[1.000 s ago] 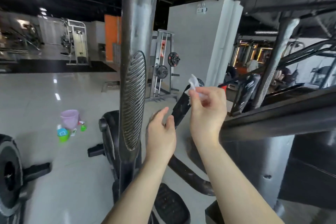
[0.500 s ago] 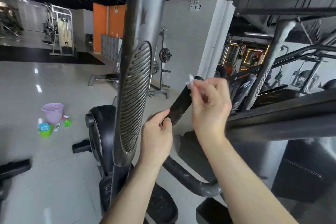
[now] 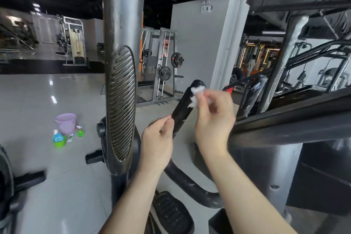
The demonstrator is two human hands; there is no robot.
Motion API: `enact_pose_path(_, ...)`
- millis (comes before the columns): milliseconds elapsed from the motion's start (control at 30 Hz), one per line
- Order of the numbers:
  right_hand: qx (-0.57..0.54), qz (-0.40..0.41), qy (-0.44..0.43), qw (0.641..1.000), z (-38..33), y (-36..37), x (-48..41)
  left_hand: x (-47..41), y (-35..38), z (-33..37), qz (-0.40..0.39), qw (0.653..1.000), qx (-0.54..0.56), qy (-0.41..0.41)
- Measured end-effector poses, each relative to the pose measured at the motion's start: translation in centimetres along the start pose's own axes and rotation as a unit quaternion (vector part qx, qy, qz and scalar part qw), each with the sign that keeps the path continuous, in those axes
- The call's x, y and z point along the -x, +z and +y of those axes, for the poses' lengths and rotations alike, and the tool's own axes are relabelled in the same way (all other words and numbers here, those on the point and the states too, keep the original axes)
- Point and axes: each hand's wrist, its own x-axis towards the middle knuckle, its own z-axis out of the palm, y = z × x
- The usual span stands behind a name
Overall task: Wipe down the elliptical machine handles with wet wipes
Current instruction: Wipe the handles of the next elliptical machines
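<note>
A short black handle [image 3: 183, 107] of the elliptical slants up to the right at the centre. My left hand [image 3: 157, 138] holds its lower end, fingers curled round it. My right hand [image 3: 214, 114] pinches a crumpled white wet wipe [image 3: 196, 93] and presses it against the handle's upper part, just below the rounded tip. A tall grey moving handle [image 3: 121, 43] with a ribbed oval grip stands close in front at the left. A second black handle [image 3: 250, 99] stands to the right, behind my right hand.
A purple basket [image 3: 66, 122] with a green tub, a spray bottle and a wipes pack sits on the floor at the left. The elliptical's console frame [image 3: 294, 119] crosses the right side. A foot pedal [image 3: 171, 213] lies below. Weight racks stand behind.
My left hand closed round the lower end of the black handle. My right hand brought the wipe down from the handle's tip onto its upper part. The view shifted slightly.
</note>
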Motion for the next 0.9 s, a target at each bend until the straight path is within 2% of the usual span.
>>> enact_pose_path(100,-0.034,-0.063,0.108,0.992,1.3,-0.1,3.8,-0.4,0.0,0.6,0.016,0.999,-0.035,0.025)
enact_pose_path(167,-0.064,-0.040,0.137,0.988,1.0,0.0,3.0,-0.5,0.4,1.2,0.031,0.998,-0.027,0.041)
enact_pose_path(233,-0.089,0.020,0.119,0.989,-0.4,0.0,-0.1,-0.5,0.8,1.8,0.040,0.997,-0.023,0.063)
enact_pose_path(300,-0.105,0.047,0.085,0.990,-1.9,0.1,-3.0,-0.8,1.1,2.0,0.049,0.996,-0.015,0.069)
enact_pose_path(500,-0.061,-0.014,0.041,0.997,-2.0,1.0,-5.1,-0.7,1.2,2.6,0.052,0.997,0.026,0.042)
enact_pose_path(700,-0.035,-0.028,0.017,0.999,0.4,-0.2,-0.9,-0.5,1.0,2.8,0.042,0.998,0.020,0.053)
enact_pose_path(800,-0.026,-0.095,0.053,0.994,2.1,0.0,3.4,-0.5,1.0,2.8,0.039,0.998,0.020,0.055)
enact_pose_path(900,-0.067,-0.070,0.068,0.993,1.2,-0.5,2.9,-0.5,1.0,2.5,0.036,0.997,0.030,0.054)
